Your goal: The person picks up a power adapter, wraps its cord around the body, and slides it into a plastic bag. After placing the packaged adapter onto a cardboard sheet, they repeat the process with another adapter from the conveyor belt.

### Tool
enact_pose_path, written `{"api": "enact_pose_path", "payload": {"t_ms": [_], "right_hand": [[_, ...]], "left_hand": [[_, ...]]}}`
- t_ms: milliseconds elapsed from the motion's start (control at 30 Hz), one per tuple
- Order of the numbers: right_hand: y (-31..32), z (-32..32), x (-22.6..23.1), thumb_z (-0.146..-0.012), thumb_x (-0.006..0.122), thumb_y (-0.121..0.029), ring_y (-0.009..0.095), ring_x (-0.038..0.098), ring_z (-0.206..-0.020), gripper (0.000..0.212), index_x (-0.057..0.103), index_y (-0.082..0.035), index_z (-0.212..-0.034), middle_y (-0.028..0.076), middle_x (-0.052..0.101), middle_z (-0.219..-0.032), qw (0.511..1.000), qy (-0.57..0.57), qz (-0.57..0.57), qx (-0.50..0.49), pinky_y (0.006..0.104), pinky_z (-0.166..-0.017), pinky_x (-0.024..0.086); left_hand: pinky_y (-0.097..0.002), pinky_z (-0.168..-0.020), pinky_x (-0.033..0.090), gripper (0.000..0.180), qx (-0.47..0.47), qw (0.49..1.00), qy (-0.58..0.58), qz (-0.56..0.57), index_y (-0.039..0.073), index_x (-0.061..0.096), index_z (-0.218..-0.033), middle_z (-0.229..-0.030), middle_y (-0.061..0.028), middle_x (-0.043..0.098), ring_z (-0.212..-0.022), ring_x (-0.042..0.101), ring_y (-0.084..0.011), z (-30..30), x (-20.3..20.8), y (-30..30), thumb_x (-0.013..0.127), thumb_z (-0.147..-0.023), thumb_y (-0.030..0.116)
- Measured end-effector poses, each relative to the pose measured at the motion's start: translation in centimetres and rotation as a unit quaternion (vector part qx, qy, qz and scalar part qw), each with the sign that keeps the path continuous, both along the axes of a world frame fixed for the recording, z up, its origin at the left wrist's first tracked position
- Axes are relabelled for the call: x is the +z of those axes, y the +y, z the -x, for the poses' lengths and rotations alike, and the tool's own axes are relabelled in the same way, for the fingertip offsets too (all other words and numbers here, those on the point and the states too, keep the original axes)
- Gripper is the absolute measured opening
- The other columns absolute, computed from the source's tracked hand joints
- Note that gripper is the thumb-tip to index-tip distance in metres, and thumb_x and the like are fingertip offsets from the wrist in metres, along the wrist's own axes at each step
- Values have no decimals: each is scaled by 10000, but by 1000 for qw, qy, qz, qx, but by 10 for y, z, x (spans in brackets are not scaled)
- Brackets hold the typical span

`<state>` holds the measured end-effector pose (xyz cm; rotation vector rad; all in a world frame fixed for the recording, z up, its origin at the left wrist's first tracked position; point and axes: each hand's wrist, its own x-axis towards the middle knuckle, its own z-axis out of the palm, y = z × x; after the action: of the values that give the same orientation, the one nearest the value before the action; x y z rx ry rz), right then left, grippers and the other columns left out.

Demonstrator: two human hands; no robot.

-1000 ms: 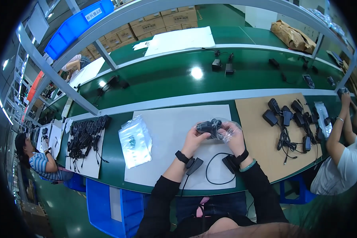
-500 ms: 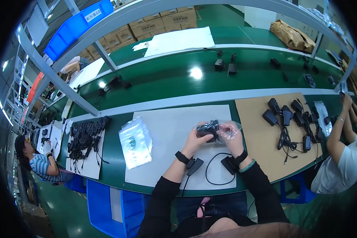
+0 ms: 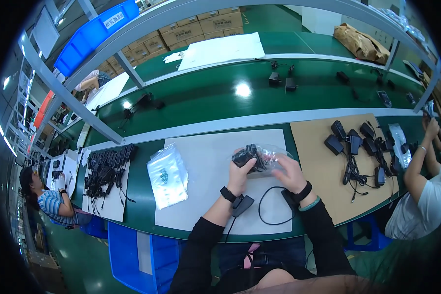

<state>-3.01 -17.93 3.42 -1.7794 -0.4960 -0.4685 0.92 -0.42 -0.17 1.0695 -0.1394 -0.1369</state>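
My left hand [image 3: 238, 175] is closed round a black power adapter [image 3: 245, 155] with a coiled cable, raised over the white sheet. A clear plastic bag [image 3: 268, 153] spreads rightward from the adapter and lies partly round the cable. At the bag's right side is my right hand [image 3: 291, 174], its fingers stretched out and slightly blurred, thumb apart. Both wrists wear black bands with small black boxes. A stack of clear bags [image 3: 166, 177] lies left of my hands.
Adapters with cables crowd a sheet [image 3: 105, 196] at the left and a brown board [image 3: 323, 191] at the right. The green conveyor [image 3: 196, 93] beyond carries several adapters. Metal posts frame the bench. A person [image 3: 419, 196] works at the right, another [image 3: 54, 201] at far left.
The adapter has shifted left and turned in my left hand. My right hand has moved slightly right and down, away from the adapter, and its fingers have spread. Adapters on the conveyor moved slightly right.
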Motion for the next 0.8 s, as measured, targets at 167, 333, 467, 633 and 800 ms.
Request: {"api": "enact_pose_path", "payload": {"t_ms": [167,333,467,633,800], "right_hand": [[0,6,3,-823,512,-58,180,575,-752,124,585,6,-899,88,593,-830,992,-19,102,-67,240,-676,437],[-6,4,-7,-814,542,-51,160,570,-737,141,550,-15,-950,81,577,-832,986,134,-67,-73,241,-651,427],[-11,8,2,-831,546,-62,141,565,-765,146,524,-27,-972,79,554,-900,986,4,-25,-164,236,-676,427],[8,-2,7,-848,529,-33,132,544,-874,105,505,-36,-950,72,516,-977,966,-72,99,-226,238,-767,421],[0,-3,-7,-836,526,6,149,530,-923,123,499,-36,-949,75,527,-986,926,151,-345,11,258,-824,414]], "left_hand": [[-333,-806,493,327,-12,996,47,80,46,477,-1095,-986,-80,589,-924,585,-185,2,4,4,609,-796,67],[-363,-834,490,500,-18,992,24,122,44,328,-1204,-998,-139,586,-925,597,-235,4,5,5,606,-789,30],[-345,-825,489,463,30,997,-11,72,58,349,-1155,-1006,-129,577,-914,596,-214,3,8,4,609,-774,11],[-287,-780,480,465,40,991,-93,-84,69,354,-1085,-963,-82,565,-859,582,-151,7,1,2,650,-734,-2],[-242,-737,469,489,-9,988,-120,-97,65,374,-1054,-919,-44,555,-824,560,-102,5,-6,3,707,-699,17]]}}
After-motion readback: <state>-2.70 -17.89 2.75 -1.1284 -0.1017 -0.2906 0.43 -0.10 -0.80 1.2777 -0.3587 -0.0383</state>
